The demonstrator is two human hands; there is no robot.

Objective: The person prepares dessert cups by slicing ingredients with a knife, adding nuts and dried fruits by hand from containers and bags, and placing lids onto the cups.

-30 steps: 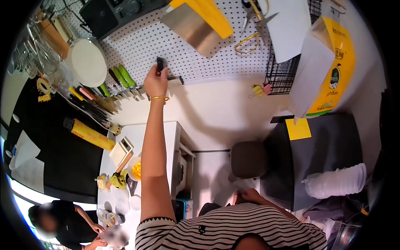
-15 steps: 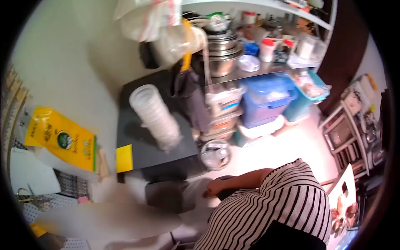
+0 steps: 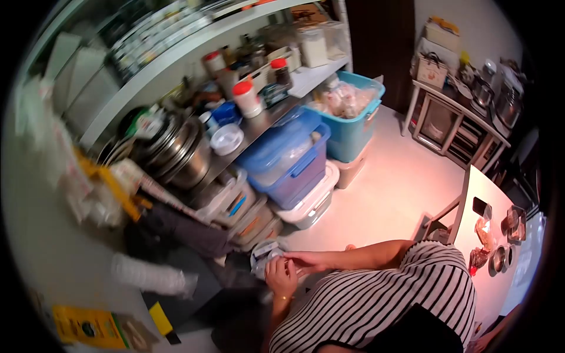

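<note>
My left hand [image 3: 282, 277], with a gold bracelet at the wrist, is in front of my body, its fingers curled. Against it rests my right hand [image 3: 305, 262], which comes in from the right with its fingers partly hidden behind the left. Both hands look closed together; whatever lies between them is too small or hidden to name. Just behind the hands is a round clear container [image 3: 265, 254] on the floor side. A dark table [image 3: 203, 282] is to their left, bearing a stack of clear plastic tubs [image 3: 150, 275].
Steel bowls [image 3: 176, 154] and jars fill a metal shelf. Below it stand a blue lidded box [image 3: 288, 159] and a teal bin [image 3: 347, 132]. A white table [image 3: 471, 217] is at the right. Another person's arm [image 3: 497, 330] shows at the lower right.
The view has swung from the pegboard to the shelves. My left hand, earlier at the pegboard with a small black object, is now drawn in against my right hand.
</note>
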